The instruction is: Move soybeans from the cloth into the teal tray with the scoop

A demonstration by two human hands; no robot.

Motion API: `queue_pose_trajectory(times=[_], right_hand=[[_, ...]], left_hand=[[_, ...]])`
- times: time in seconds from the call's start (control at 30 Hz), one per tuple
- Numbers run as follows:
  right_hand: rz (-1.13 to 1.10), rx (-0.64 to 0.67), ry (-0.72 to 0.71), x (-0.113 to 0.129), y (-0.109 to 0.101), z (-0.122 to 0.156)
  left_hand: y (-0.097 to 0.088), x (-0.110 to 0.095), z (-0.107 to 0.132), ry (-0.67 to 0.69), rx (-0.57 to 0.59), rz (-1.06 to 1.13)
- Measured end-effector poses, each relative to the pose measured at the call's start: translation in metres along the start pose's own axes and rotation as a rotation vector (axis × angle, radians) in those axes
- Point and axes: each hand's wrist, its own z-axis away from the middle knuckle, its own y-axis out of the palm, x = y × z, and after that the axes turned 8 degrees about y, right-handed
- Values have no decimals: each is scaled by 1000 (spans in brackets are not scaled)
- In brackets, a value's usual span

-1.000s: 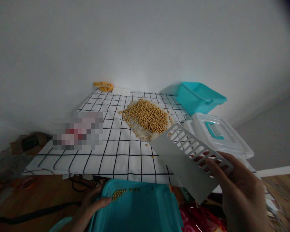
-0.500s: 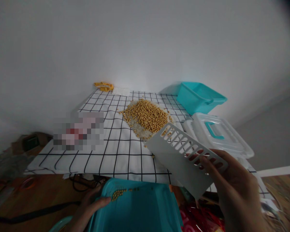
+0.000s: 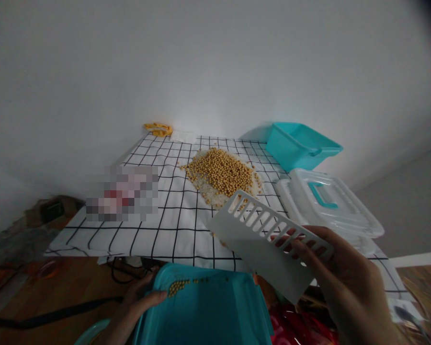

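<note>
My right hand (image 3: 345, 282) grips a white slotted plastic panel (image 3: 258, 239) by its right end and holds it tilted over the table's near edge, just in front of a pile of yellow soybeans (image 3: 221, 171). Below that edge, my left hand (image 3: 140, 302) holds the left rim of a teal plastic tub (image 3: 208, 311), thumb curled over the rim. A few soybeans (image 3: 177, 286) lie in the tub's near-left corner. The bean pile rests on the black-and-white grid tablecloth (image 3: 172, 215).
A second teal tub (image 3: 301, 143) stands at the table's back right, and a clear lidded box with a teal handle (image 3: 326, 203) sits in front of it. Something orange (image 3: 159, 128) lies by the wall. A red bag (image 3: 301, 326) is below my right hand.
My right hand has carried the white slotted panel leftward and slightly lower, nearer the front of the bean pile. My left hand and the teal tub have barely moved.
</note>
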Motion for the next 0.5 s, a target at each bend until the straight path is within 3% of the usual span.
queue_pose_trajectory(times=[0.1,0.33,0.5], right_hand=[[-35,56,37,-1,1,5],[-127,186,121,-10,-8,7],[-108,3,100,-24,-17,-8]], left_hand=[[1,3,-7,-52,45,131],[2,-1,-9,-49,114,169],[7,-4,-8,-55,147,192]])
